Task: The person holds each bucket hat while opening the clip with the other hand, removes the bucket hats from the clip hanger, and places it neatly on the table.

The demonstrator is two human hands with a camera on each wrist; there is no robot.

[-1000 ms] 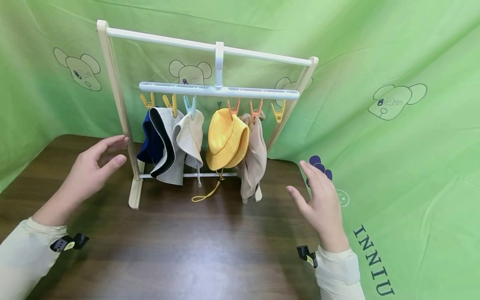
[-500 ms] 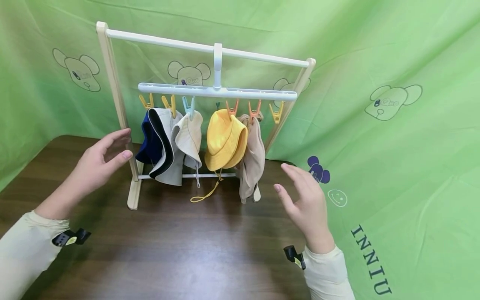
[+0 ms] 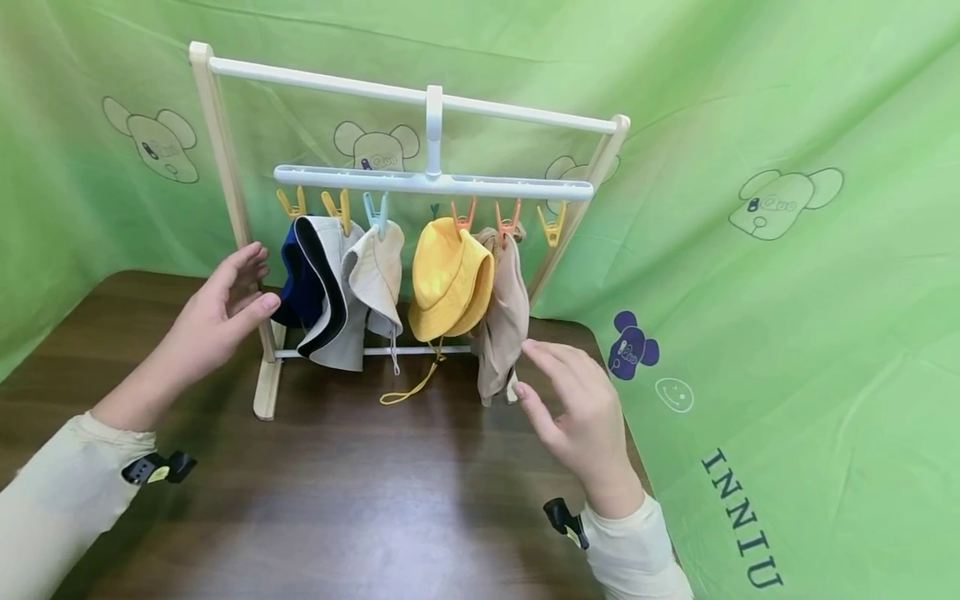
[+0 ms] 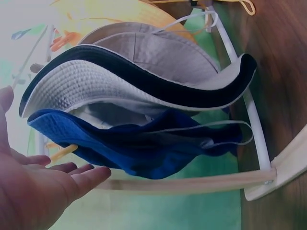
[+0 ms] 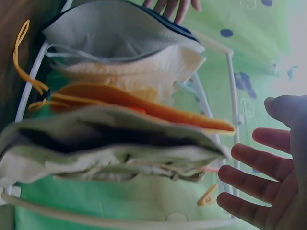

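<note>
My left hand is beside the rack's left post, fingers relaxed and holding nothing, near the navy blue hat. To the right, my right hand is next to the beige cloth hat, its fingertips overlapping that hat's edge in the head view. Between the hands hang a grey hat with a black-lined brim, a cream hat and a yellow bucket hat with a yellow cord. Clothespins hold the hats under a white hanger bar. In the right wrist view, the right fingers are spread.
A small drying rack with a white top rail and a wooden left post stands on the dark wooden table. A yellow clothespin without a hat hangs at the right end. Green printed cloth surrounds the table.
My right hand has moved left to the beige hat. My left hand has shifted slightly right and up, closer to the navy hat. The hats and rack have stayed put.
</note>
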